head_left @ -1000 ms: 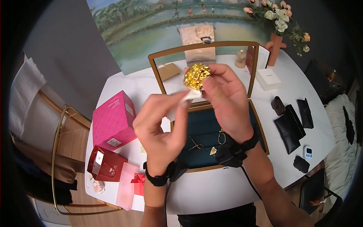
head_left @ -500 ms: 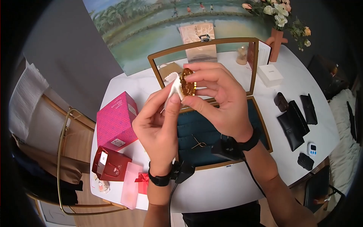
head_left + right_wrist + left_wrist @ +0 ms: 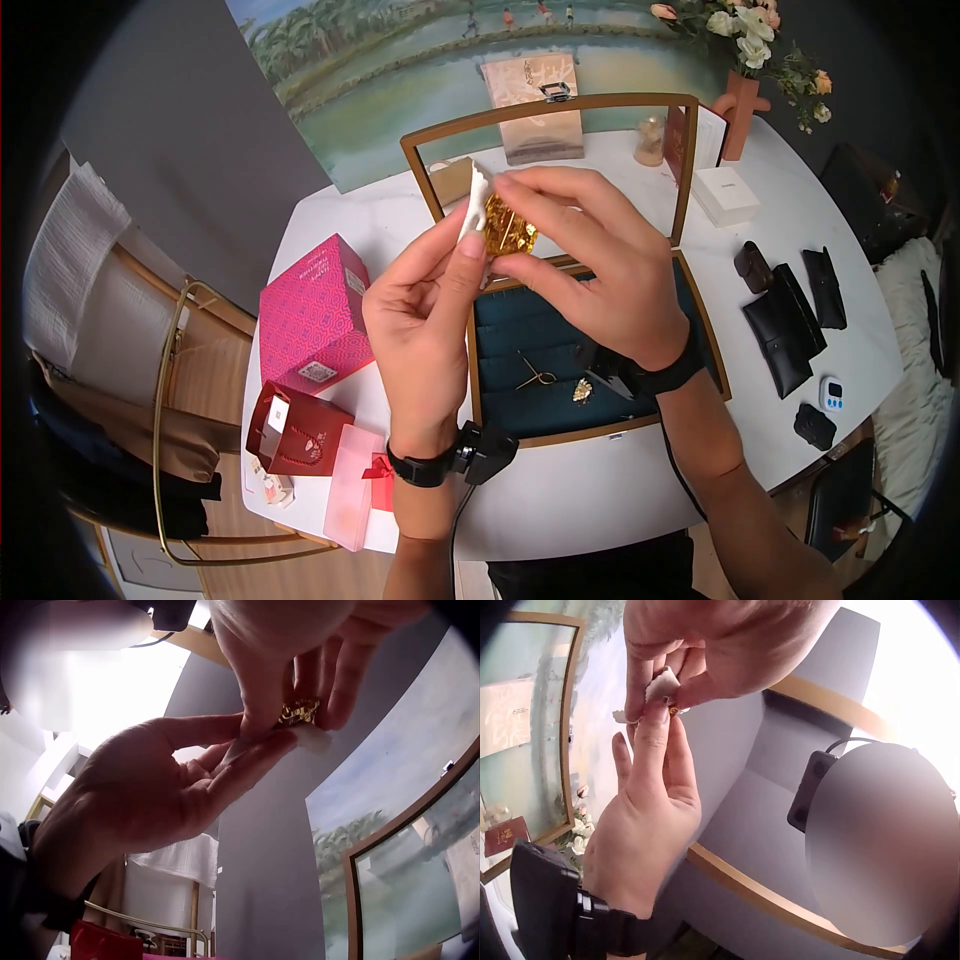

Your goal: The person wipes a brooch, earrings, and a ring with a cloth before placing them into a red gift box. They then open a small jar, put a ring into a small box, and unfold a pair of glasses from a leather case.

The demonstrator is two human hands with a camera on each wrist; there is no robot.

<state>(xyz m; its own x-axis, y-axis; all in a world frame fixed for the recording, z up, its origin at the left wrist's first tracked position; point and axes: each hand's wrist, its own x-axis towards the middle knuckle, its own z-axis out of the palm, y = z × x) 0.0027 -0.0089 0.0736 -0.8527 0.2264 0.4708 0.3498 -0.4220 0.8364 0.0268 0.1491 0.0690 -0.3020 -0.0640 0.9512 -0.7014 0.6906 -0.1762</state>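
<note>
My left hand (image 3: 424,300) pinches a small white cloth (image 3: 474,212) between thumb and fingers. Opposite it, my right hand (image 3: 615,265) grips a gold brooch (image 3: 511,228) by its edge, thumb below and fingers above. A thin straight bar crosses the side of the brooch facing the head camera. The cloth lies against the brooch's left side. In the right wrist view, gold (image 3: 301,711) shows between the fingers, with the cloth (image 3: 313,738) just beneath. Below both hands lies a jewelry box (image 3: 500,428) lined in dark teal, holding a gold pin (image 3: 538,377) and a leaf-shaped gold piece (image 3: 582,390).
The box's glass lid (image 3: 689,170) stands raised behind the hands. To the left are a pink patterned box (image 3: 312,310) and a dark red bag (image 3: 300,430). Black pouches (image 3: 780,340) and a white box (image 3: 725,196) lie right; a flower vase (image 3: 740,115) stands behind.
The brooch has turned from its bright faceted front to its back. The cloth has shifted from under it to its left side, and the right hand's fingers have re-gripped the edge.
</note>
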